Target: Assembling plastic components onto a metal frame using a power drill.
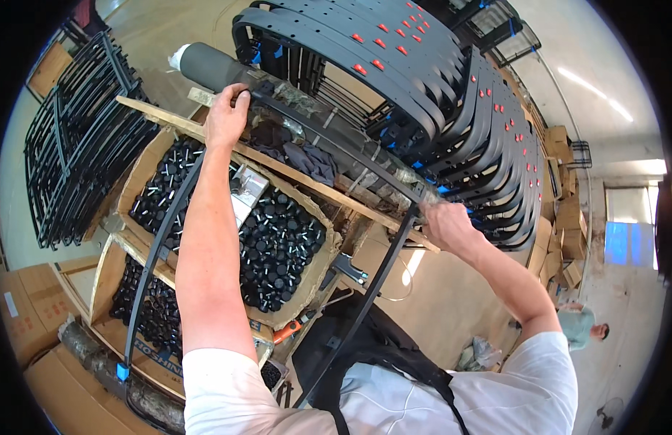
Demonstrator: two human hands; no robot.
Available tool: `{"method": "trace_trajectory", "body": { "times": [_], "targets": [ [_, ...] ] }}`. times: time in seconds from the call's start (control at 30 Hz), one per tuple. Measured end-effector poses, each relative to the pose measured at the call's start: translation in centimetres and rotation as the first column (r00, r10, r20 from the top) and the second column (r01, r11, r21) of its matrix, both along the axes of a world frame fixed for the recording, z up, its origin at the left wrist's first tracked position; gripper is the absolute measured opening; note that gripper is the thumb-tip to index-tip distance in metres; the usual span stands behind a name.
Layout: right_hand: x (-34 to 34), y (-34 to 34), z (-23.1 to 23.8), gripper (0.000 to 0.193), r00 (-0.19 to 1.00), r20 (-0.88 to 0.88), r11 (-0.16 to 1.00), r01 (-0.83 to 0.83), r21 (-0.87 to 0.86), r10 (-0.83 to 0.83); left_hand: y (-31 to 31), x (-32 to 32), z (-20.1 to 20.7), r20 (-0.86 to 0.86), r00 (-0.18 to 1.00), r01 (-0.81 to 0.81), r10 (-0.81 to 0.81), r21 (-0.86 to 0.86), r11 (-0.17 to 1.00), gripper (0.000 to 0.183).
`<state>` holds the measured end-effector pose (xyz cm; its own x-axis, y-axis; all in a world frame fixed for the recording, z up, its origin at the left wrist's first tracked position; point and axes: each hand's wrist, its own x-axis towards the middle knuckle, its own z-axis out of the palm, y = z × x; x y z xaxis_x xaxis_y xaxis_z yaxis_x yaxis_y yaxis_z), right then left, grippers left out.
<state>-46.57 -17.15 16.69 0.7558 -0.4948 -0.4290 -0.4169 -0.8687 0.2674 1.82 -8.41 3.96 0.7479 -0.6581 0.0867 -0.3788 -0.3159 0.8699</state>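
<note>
A black metal tube frame with bent corners lies across the bench in front of me. My left hand is closed round its far left corner, the thumb on top. At the right corner, my right hand grips the frame with fingers curled; whether a small part is also in those fingers I cannot make out. The frame's left leg curves over the boxes to a blue piece at its end. Its right leg runs down toward my black apron. Below my left forearm sits an open carton of black-headed bolts.
More black fittings fill a second box. An orange-handled tool and a grey tool lie beside the cartons. Curved black frames with red pieces are stacked beyond; others lean at left. A person is at far right.
</note>
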Motion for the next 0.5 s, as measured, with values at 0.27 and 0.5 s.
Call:
{"method": "trace_trajectory", "body": {
  "times": [0.27, 0.5],
  "targets": [
    [1.5, -2.0, -0.5, 0.03, 0.91, -0.413, 1.0, -0.021, 0.017, 0.026, 1.1, 2.2, -1.6, 0.035, 0.999, 0.032, -0.026, -0.182, 0.983, 0.035],
    [0.5, -0.4, -2.7, 0.046, 0.993, 0.091, 0.997, 0.071, -0.004, -0.07, -0.9, -0.9, 2.8, 0.106, 0.994, -0.031, 0.011, 0.193, 0.981, 0.088]
  ]
}}
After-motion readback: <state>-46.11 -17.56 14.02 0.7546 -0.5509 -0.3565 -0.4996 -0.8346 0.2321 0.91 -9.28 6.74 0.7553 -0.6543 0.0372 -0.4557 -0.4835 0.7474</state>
